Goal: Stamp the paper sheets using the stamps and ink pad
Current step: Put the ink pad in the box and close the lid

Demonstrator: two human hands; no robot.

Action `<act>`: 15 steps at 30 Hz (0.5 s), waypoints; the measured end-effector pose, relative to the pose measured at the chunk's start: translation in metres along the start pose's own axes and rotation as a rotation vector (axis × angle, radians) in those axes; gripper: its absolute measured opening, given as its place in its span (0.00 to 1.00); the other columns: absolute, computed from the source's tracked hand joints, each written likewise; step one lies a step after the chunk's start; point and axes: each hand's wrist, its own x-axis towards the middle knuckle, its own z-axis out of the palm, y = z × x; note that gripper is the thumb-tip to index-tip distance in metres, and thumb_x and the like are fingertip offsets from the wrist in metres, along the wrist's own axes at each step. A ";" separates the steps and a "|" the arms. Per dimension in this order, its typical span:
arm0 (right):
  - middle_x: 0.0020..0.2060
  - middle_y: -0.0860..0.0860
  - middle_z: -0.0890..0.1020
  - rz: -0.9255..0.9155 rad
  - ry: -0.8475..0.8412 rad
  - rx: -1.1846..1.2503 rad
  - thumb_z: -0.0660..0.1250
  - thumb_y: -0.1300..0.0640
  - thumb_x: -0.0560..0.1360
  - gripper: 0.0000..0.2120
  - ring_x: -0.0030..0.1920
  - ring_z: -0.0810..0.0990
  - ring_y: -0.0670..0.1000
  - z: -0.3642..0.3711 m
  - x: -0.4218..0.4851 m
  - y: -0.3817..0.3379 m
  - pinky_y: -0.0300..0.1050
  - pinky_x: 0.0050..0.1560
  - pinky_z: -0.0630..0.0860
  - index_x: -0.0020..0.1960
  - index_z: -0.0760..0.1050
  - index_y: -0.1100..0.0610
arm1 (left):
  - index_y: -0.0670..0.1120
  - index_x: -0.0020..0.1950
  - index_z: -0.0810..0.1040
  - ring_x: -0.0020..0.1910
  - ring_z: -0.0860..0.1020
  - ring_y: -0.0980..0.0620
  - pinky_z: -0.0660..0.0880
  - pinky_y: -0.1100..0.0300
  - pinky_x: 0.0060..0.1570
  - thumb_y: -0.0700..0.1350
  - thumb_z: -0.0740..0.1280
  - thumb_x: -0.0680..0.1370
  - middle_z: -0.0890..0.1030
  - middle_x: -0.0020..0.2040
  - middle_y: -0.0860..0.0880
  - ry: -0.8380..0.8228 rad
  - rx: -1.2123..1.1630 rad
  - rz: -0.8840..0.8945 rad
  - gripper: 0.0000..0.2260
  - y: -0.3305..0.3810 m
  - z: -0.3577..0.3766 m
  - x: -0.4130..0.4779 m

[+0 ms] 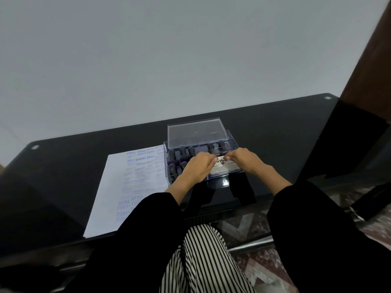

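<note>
Curling inward, the fingers of our left hand (197, 166) and right hand (246, 160) meet over the ink pad (221, 169), gripping its edges from 9 and 3 o'clock; whether the tin is shut or partly open we cannot quite tell beneath the knuckles. It sits in the near right part of the clear box (232, 142), stamps (183, 151) standing in slots at 10 to 12 o'clock of it. At 9 o'clock of the box lies the paper sheet (118, 187), its right half thick with blue impressions, so we judge most stamping done; only the bare left margin, and any sheets beneath, seem left.
</note>
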 end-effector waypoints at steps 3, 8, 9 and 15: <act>0.47 0.58 0.81 -0.009 0.112 0.069 0.56 0.53 0.81 0.16 0.48 0.79 0.57 0.006 -0.004 -0.005 0.49 0.46 0.73 0.57 0.78 0.59 | 0.40 0.53 0.78 0.49 0.76 0.46 0.73 0.46 0.51 0.46 0.54 0.83 0.79 0.48 0.45 0.032 -0.014 0.048 0.15 -0.001 -0.005 -0.009; 0.41 0.56 0.82 -0.021 0.349 0.028 0.57 0.53 0.80 0.15 0.46 0.79 0.57 0.009 -0.008 -0.029 0.54 0.57 0.69 0.47 0.80 0.59 | 0.41 0.61 0.77 0.63 0.72 0.47 0.67 0.52 0.64 0.43 0.57 0.82 0.77 0.62 0.44 0.130 -0.009 0.084 0.14 -0.014 -0.027 -0.024; 0.38 0.57 0.82 -0.030 0.400 0.040 0.58 0.54 0.80 0.15 0.44 0.78 0.58 0.007 -0.007 -0.038 0.53 0.56 0.70 0.43 0.79 0.58 | 0.41 0.61 0.77 0.63 0.72 0.46 0.66 0.54 0.64 0.42 0.57 0.81 0.77 0.62 0.44 0.156 -0.010 0.075 0.13 -0.020 -0.033 -0.029; 0.27 0.54 0.74 -0.184 0.387 0.172 0.58 0.56 0.80 0.18 0.33 0.73 0.56 0.006 -0.004 -0.112 0.43 0.40 0.64 0.33 0.70 0.61 | 0.42 0.60 0.77 0.61 0.73 0.48 0.66 0.59 0.60 0.41 0.56 0.81 0.77 0.61 0.45 0.259 -0.002 -0.090 0.12 -0.069 -0.074 -0.075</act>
